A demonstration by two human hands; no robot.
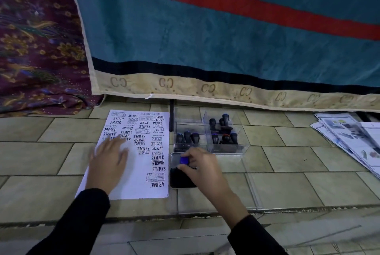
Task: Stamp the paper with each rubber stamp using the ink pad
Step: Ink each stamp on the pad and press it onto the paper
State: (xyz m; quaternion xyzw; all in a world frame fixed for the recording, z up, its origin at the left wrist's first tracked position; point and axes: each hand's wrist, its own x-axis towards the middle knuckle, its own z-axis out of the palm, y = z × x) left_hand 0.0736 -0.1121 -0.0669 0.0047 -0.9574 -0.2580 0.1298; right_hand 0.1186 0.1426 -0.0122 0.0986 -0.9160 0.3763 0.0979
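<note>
My right hand [202,169] pinches the blue-topped stamp [184,160] over the ink pad [182,178], just beside the paper's [141,184] right edge. My left hand [109,160], fingers spread, flattens the paper. The stamp looks light and rigid; grip its handle.

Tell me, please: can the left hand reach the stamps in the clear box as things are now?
Probably not directly: the left hand lies flat on the paper, and the right hand, gripping a stamp, sits between it and the clear box.
</note>
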